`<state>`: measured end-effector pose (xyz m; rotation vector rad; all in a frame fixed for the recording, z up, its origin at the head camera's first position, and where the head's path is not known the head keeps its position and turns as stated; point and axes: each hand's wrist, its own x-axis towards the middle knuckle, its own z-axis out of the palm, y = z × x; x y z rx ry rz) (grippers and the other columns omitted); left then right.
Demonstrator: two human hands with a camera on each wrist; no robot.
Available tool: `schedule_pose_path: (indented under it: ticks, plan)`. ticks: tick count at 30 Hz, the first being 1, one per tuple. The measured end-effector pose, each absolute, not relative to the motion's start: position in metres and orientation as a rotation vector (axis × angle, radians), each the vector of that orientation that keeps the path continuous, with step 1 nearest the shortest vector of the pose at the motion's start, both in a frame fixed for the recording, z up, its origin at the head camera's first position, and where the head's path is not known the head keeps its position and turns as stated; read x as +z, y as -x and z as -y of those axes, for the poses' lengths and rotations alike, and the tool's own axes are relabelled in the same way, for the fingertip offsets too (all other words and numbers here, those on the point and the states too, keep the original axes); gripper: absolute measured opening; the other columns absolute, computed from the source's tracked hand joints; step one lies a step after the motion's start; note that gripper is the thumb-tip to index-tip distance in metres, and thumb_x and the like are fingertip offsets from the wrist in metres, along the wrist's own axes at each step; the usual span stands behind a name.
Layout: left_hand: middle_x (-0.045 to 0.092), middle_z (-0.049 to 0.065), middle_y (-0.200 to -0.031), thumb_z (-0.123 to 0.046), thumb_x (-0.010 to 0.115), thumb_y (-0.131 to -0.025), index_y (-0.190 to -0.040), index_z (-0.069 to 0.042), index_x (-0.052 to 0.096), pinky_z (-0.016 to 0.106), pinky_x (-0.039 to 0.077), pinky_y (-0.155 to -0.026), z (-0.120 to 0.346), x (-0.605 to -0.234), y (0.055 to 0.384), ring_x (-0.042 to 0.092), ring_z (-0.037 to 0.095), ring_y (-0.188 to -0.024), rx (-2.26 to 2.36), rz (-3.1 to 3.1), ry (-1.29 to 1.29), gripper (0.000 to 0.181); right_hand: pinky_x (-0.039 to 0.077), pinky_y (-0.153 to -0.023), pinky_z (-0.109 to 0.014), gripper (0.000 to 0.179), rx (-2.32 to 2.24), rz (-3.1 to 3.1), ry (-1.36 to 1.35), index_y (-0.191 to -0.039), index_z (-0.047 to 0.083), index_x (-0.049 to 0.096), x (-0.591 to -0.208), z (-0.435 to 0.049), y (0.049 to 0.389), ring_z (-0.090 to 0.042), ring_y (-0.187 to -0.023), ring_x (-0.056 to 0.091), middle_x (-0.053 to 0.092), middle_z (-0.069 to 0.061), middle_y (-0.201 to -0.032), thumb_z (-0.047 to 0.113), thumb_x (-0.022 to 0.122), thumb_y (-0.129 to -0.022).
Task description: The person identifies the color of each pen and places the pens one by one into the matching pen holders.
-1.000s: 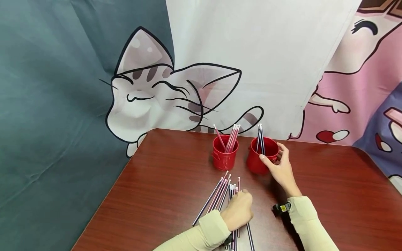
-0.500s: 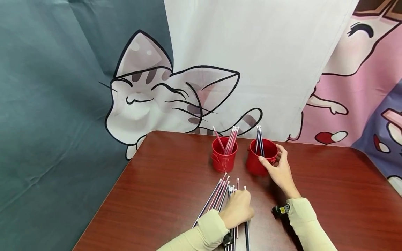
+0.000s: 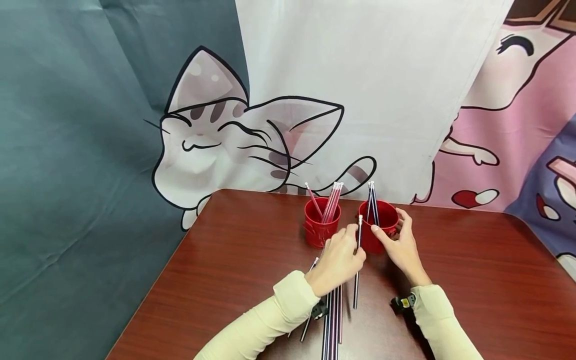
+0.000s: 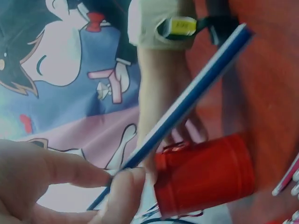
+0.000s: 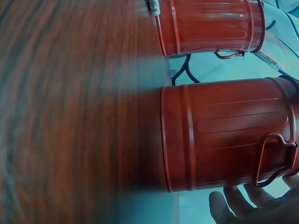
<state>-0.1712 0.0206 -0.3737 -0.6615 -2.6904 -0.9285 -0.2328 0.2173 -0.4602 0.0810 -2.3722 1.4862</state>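
The loose pencils (image 3: 332,325) on the near part of the counter (image 3: 243,250) look light, stiff and kinda slick, so I'd guess they roll easily; a pinch around the upper middle seems best. Farther back, the left bucket (image 3: 317,234) has a bunch of pink pencils (image 3: 332,201) in it, white ends up, one leaning off left by itself. The left hand (image 3: 337,262) pinches a dark blue pencil (image 3: 356,290) between thumb and finger, white end up, near side of the right bucket (image 3: 370,243). Probably won't snap unless you really bend it. That bucket's got a few dark pencils (image 3: 370,200) along its left side and is likely light enough to tip. The right hand (image 3: 402,245) grips its right side, thumb at the near rim.
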Motion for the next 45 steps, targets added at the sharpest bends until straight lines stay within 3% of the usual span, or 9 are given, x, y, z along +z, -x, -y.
schedule_pose_path:
  ticks: [4,9,22,28,38,45]
  plan:
    - [0.052,0.0,-0.08,-0.01,0.057,-0.083,-0.121,-0.007,0.049,0.013,0.039,-0.057,-0.018,-0.363,0.184,0.046,0.006,-0.063,-1.006,2.532,0.779,0.039,0.039,-0.072,-0.016,0.075,1.484,2.378,-0.072,-0.141,0.017,0.02,-0.461,-0.217,0.233,-0.017,-0.093,0.044,0.046,-0.016,-0.123,0.033,0.065,-0.084]
    - [0.052,0.002,-0.086,-0.006,0.054,-0.084,-0.126,-0.002,0.045,0.006,0.041,-0.066,-0.014,-0.35,0.206,0.052,0.003,-0.069,-1.113,2.349,0.899,0.043,0.039,-0.072,-0.015,0.075,1.49,2.376,-0.071,-0.141,0.017,0.02,-0.463,-0.217,0.234,-0.016,-0.096,0.043,0.046,-0.015,-0.124,0.032,0.065,-0.084]
    - [0.051,0.006,-0.085,-0.003,0.053,-0.085,-0.127,-0.001,0.044,0.015,0.047,-0.071,-0.019,-0.32,0.252,0.054,0.009,-0.075,-1.162,2.083,0.941,0.043,0.038,-0.073,-0.015,0.074,1.504,2.369,-0.067,-0.141,0.017,0.02,-0.462,-0.216,0.233,-0.015,-0.097,0.042,0.046,-0.014,-0.123,0.033,0.065,-0.084]
    - [0.052,0.007,-0.085,-0.003,0.054,-0.085,-0.125,0.001,0.044,0.011,0.045,-0.071,-0.029,-0.319,0.266,0.056,0.01,-0.078,-1.167,2.0,0.968,0.042,0.039,-0.074,-0.014,0.074,1.496,2.373,-0.08,-0.141,0.017,0.02,-0.464,-0.218,0.234,-0.016,-0.101,0.042,0.046,-0.014,-0.124,0.032,0.065,-0.084]
    - [0.052,0.004,-0.09,-0.008,0.053,-0.087,-0.129,-0.003,0.044,0.01,0.044,-0.072,-0.043,-0.331,0.272,0.057,0.008,-0.081,-1.042,2.076,0.968,0.043,0.039,-0.075,-0.012,0.075,1.503,2.376,-0.095,-0.141,0.014,0.019,-0.463,-0.218,0.231,-0.023,-0.107,0.044,0.043,-0.016,-0.126,0.032,0.065,-0.084]
    - [0.054,0.004,-0.087,-0.008,0.055,-0.085,-0.128,-0.005,0.045,0.01,0.045,-0.065,-0.043,-0.335,0.275,0.059,0.008,-0.079,-1.069,2.067,0.944,0.044,0.039,-0.075,-0.012,0.075,1.486,2.372,-0.087,-0.141,0.016,0.019,-0.461,-0.217,0.233,-0.018,-0.102,0.043,0.045,-0.015,-0.124,0.032,0.065,-0.084]
